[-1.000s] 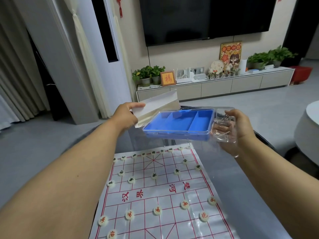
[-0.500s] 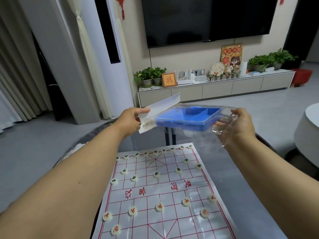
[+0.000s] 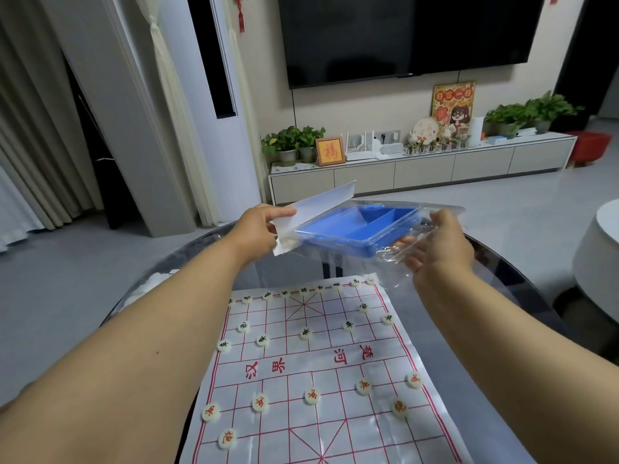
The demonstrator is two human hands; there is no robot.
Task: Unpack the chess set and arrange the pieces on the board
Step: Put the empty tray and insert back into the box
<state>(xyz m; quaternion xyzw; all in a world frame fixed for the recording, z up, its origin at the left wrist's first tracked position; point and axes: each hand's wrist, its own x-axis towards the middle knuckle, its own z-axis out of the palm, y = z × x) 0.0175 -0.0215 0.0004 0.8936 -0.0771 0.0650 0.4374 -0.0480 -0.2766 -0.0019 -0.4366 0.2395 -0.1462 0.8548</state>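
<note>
Fingers of left hand (image 3: 258, 229) pinched white card (image 3: 318, 204); right hand (image 3: 435, 246) gripped clear case (image 3: 402, 242) holding blue tray (image 3: 355, 229), at twelve o'clock above board (image 3: 318, 363) with pieces (image 3: 311, 396) arranged

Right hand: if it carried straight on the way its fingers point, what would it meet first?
The right hand points left under the blue tray; going on, it would probably meet the left hand holding the white card, though depth is unclear.
</note>
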